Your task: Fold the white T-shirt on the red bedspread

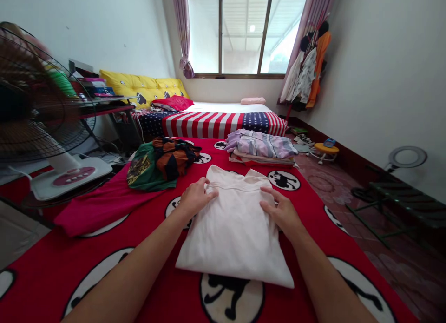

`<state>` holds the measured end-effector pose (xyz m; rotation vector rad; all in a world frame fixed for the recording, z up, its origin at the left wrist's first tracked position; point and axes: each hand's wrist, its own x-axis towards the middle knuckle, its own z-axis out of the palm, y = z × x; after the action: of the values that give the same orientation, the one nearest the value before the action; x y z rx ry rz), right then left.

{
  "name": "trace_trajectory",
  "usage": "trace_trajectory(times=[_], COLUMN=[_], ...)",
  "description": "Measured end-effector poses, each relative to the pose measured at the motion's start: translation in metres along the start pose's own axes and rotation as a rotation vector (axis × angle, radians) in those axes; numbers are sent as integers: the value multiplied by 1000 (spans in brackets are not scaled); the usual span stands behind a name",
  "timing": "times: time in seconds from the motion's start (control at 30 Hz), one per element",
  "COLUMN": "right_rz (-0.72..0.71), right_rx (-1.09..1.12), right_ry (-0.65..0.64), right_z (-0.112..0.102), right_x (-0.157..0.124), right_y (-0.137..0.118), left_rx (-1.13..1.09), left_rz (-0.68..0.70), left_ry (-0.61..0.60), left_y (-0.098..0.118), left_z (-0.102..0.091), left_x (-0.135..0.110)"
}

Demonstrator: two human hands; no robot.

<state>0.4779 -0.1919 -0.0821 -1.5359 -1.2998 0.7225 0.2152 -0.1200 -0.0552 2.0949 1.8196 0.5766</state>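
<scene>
Bedding first: a red blanket [313, 207] printed with white circles and black cartoon figures covers the whole near surface, and beyond it at twelve o'clock lies a mattress under a stars-and-stripes sheet [212, 123] with a yellow cushion [139, 87] along the wall. At nine o'clock stands a fan [38, 114], its cage blurred, on a white base with pink buttons. A magenta cloth [101, 204] sprawls flat at ten o'clock from the hands, touching a loose heap of green, orange and dark clothes [158, 162] at eleven o'clock. At one o'clock sits a neat stack of folded clothes [261, 148], striped lilac on top, well apart from the heap. In the middle of the blanket lies the pale cream garment [233, 230], folded into a rough rectangle that widens toward the near edge, smooth, with a seam line across its far end and a collar-like flap at the top right. The left hand [197, 200] rests on its far left corner, fingers curled and pinching the cloth at the seam. The right hand [284, 214] lies on the right edge, palm down, fingers together and pressed on the fabric, thumb reaching inward.
</scene>
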Motion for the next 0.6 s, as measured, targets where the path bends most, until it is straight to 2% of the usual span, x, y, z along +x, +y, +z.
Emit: trace_trajectory(times=[0.07,0.17,0.3,0.4,0.5,0.6], right_rz=[-24,-118,-371,-458,-343,-126], right_rx=[-67,-123,-109,-142,-293,-610], right_ry=[0,85,294,359,294,202], right_z=[3,5,3,0,2,12], right_x=[-1,-5,-4,13,39,53], right_y=[2,-3,-28,-40,-28,-4], left_rx=[-49,-247,-441,-442,-318,-114], left_rz=[42,176,384,473,378,202], left_ry=[28,111,308,396,375,190], left_y=[-2,-4,3,12,13,3], left_z=[5,5,-11,-22,-14,9], left_x=[-2,-1,7,21,38,49])
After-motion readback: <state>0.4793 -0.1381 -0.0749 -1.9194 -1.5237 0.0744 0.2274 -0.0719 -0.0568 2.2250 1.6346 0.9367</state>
